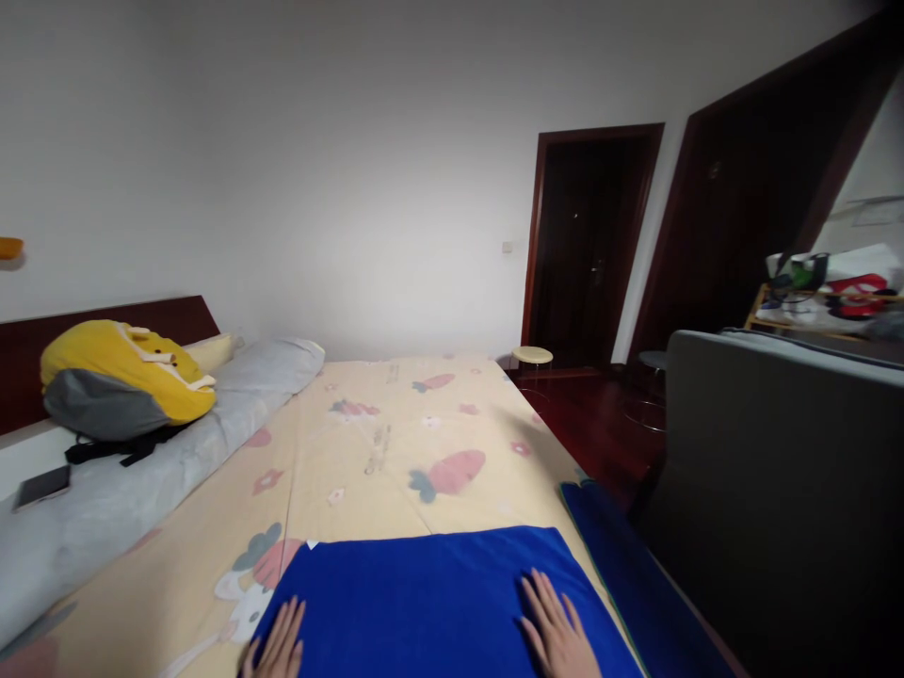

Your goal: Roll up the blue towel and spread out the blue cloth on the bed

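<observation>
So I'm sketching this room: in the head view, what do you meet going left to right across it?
Phone → yellow backpack → left hand → blue cloth → right hand → dark doorway → grey sofa.

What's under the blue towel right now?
The blue towel lies flat on the cream bed sheet printed with carrots. Both hands, left hand and right hand, press on top of it. Anything else beneath is covered and cannot be seen.
</observation>
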`<act>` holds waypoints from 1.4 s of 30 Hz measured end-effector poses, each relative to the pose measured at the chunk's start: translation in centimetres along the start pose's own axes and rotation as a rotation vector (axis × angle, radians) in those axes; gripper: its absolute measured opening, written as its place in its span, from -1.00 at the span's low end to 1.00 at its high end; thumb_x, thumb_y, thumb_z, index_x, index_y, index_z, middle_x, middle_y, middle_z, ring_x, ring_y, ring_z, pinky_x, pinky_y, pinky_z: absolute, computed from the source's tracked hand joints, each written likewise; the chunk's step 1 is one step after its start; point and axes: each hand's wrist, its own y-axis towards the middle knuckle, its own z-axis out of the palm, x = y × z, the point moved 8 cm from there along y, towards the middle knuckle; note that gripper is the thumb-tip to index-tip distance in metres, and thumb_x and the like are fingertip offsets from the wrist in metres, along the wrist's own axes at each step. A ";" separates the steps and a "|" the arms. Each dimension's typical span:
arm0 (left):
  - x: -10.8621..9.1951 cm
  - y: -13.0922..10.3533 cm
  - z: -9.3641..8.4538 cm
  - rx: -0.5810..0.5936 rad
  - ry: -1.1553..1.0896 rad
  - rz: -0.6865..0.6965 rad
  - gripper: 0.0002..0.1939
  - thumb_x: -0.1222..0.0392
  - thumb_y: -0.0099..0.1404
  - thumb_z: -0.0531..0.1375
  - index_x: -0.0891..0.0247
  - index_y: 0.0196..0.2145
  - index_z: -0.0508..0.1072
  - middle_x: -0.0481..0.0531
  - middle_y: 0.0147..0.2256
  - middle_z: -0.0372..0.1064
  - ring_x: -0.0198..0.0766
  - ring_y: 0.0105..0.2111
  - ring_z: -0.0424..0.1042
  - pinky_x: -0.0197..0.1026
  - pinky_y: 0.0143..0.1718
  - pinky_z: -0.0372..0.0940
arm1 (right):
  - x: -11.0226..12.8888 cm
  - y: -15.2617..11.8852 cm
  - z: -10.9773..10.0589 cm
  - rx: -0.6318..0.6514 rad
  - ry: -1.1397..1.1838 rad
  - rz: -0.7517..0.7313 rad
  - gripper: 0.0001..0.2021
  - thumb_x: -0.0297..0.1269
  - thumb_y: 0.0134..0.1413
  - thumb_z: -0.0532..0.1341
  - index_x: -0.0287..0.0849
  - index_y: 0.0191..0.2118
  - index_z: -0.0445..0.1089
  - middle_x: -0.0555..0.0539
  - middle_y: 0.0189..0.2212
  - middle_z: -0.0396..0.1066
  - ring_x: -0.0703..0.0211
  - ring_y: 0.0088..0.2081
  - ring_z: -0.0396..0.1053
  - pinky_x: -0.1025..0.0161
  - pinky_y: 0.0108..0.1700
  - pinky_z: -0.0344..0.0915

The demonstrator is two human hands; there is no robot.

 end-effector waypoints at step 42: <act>-25.6 1.4 4.8 0.323 -0.358 0.326 -0.33 0.21 0.23 -0.12 0.05 0.31 -0.07 -0.22 0.34 -0.24 -0.29 0.35 -0.18 -0.01 0.36 -0.12 | 15.9 6.1 7.7 0.235 0.255 -0.313 -0.47 -0.16 0.25 -0.03 0.14 0.31 -0.09 -0.01 0.31 -0.06 -0.05 0.30 0.03 -0.13 0.25 0.15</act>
